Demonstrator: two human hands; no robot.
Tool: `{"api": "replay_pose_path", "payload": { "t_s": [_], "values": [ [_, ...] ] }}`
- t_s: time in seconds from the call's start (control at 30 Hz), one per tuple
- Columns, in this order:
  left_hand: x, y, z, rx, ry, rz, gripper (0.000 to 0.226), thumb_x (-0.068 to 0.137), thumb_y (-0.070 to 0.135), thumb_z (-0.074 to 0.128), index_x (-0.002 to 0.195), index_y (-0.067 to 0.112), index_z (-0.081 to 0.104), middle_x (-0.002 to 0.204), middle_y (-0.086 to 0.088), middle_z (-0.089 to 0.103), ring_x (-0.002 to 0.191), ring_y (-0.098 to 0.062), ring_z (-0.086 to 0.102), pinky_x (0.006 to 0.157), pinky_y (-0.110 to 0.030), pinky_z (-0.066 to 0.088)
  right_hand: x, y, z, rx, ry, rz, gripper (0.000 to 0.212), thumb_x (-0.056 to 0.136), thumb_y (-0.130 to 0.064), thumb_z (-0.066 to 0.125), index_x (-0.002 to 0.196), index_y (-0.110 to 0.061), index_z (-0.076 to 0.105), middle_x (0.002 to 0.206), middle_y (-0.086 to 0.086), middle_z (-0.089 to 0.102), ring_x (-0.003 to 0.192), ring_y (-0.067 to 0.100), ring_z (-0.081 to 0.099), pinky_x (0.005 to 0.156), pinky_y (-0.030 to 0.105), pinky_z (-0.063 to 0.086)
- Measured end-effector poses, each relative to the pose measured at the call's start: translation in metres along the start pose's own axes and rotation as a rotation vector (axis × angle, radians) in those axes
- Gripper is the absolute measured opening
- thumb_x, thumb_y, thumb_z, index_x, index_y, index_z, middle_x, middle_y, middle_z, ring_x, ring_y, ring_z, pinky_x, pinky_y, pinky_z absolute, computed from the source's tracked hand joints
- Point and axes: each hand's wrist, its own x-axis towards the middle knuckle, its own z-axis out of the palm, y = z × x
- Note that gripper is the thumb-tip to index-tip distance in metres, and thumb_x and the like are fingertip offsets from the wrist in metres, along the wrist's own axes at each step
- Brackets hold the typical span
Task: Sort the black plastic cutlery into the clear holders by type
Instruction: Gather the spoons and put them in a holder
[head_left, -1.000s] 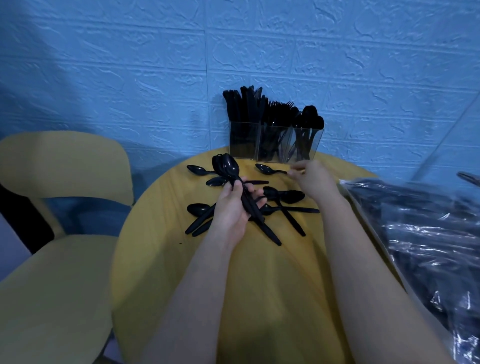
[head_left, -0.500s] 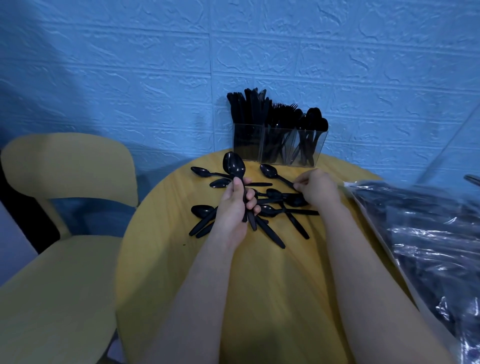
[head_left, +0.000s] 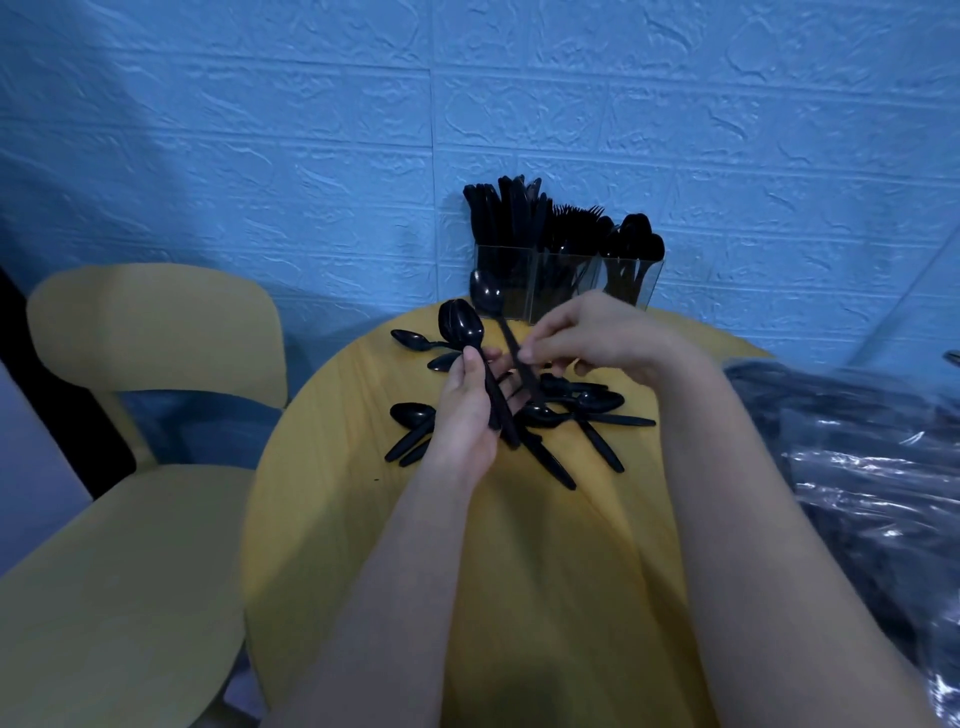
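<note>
My left hand (head_left: 470, 410) grips a bunch of black spoons (head_left: 461, 325) by their handles, bowls pointing up and away. My right hand (head_left: 587, 340) pinches the handle of one more black spoon (head_left: 486, 293) and holds it beside that bunch. Several loose black spoons (head_left: 587, 405) lie on the round yellow table (head_left: 545, 571) under and around both hands. At the table's far edge stand three clear holders (head_left: 566, 283), with knives on the left, forks in the middle and spoons on the right.
A yellow chair (head_left: 135, 467) stands to the left of the table. A crinkled clear plastic bag (head_left: 857, 467) with dark contents lies at the right. A blue textured wall (head_left: 311, 130) rises right behind the holders.
My right hand has picked a spoon off the table and brought it up and left to the bunch. My left hand has raised the bunch slightly.
</note>
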Motion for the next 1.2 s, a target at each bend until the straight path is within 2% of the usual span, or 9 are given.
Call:
{"api": "replay_pose_path", "payload": {
  "t_s": [0.1,0.2,0.33,0.57,0.7,0.8,1.0,1.1,1.2],
  "values": [
    [0.002,-0.001,-0.001,0.047,0.036,-0.021,0.035,0.102,0.033,0.031,0.114,0.009,0.053,0.113,-0.016,0.065,0.104,-0.026,0.065,0.096,-0.042,0.050,0.007,-0.002,0.013,-0.073,-0.043,0.008,0.005,0.085,-0.020,0.069,0.082,-0.017,0.072,0.073,-0.004,0.070,0.058,0.001,0.058,0.055,0.016,0.043],
    [0.002,0.001,0.000,0.046,0.020,-0.027,0.032,0.102,0.032,0.033,0.106,0.008,0.053,0.108,-0.016,0.065,0.095,-0.024,0.067,0.086,-0.038,0.056,0.014,0.001,0.024,-0.064,-0.043,-0.005,0.007,0.081,-0.012,0.072,0.074,-0.014,0.071,0.072,0.001,0.072,0.061,0.004,0.067,0.054,0.010,0.045],
    [0.004,0.002,-0.002,0.055,0.004,-0.007,0.027,0.101,0.024,0.040,0.115,0.003,0.050,0.106,-0.016,0.066,0.090,-0.024,0.068,0.080,-0.037,0.058,0.020,0.002,0.031,-0.138,-0.018,-0.004,0.011,0.081,-0.017,0.073,0.070,-0.021,0.070,0.067,-0.005,0.070,0.053,-0.004,0.061,0.051,0.008,0.043],
    [0.011,0.008,-0.013,-0.061,0.087,0.103,0.021,0.103,0.024,0.032,0.102,0.009,0.047,0.113,-0.010,0.067,0.106,-0.021,0.065,0.092,-0.040,0.052,0.055,0.008,0.025,-0.134,0.154,-0.008,0.014,0.084,-0.034,0.070,0.086,-0.021,0.073,0.084,-0.004,0.068,0.074,0.005,0.058,0.063,0.017,0.041],
    [0.016,0.012,-0.021,-0.156,0.156,0.167,0.020,0.104,0.022,0.030,0.102,0.010,0.046,0.106,-0.009,0.067,0.109,-0.022,0.063,0.094,-0.040,0.051,0.096,0.014,0.039,-0.149,0.230,0.017,0.020,0.088,-0.028,0.066,0.101,-0.014,0.073,0.104,0.005,0.069,0.089,0.012,0.060,0.077,0.022,0.043],
    [0.018,0.013,-0.023,-0.182,0.164,0.183,0.019,0.104,0.021,0.030,0.100,0.011,0.045,0.104,-0.009,0.067,0.108,-0.023,0.063,0.091,-0.037,0.052,0.119,0.016,0.052,-0.264,0.153,0.021,0.024,0.092,-0.024,0.061,0.111,-0.013,0.070,0.115,0.007,0.066,0.109,0.020,0.058,0.087,0.026,0.044],
    [0.019,0.013,-0.025,-0.205,0.162,0.168,0.019,0.105,0.020,0.030,0.111,0.008,0.045,0.104,-0.009,0.068,0.105,-0.023,0.065,0.086,-0.034,0.053,0.128,0.013,0.057,-0.399,0.117,0.004,0.020,0.091,-0.017,0.060,0.106,-0.010,0.071,0.112,0.013,0.064,0.100,0.023,0.059,0.079,0.028,0.046],
    [0.018,0.013,-0.025,-0.193,0.148,0.150,0.021,0.105,0.019,0.030,0.112,0.007,0.045,0.110,-0.011,0.067,0.108,-0.023,0.064,0.089,-0.035,0.052,0.118,0.016,0.053,-0.380,0.111,0.035,0.023,0.093,-0.020,0.058,0.104,-0.004,0.070,0.110,0.014,0.066,0.102,0.025,0.060,0.085,0.032,0.049],
    [0.016,0.015,-0.025,-0.161,0.143,0.132,0.021,0.105,0.020,0.030,0.113,0.006,0.045,0.112,-0.011,0.066,0.109,-0.023,0.063,0.089,-0.035,0.052,0.098,0.019,0.040,-0.274,0.212,0.040,0.025,0.095,-0.020,0.053,0.102,-0.002,0.070,0.107,0.012,0.067,0.100,0.024,0.060,0.083,0.029,0.047]
  ]
}}
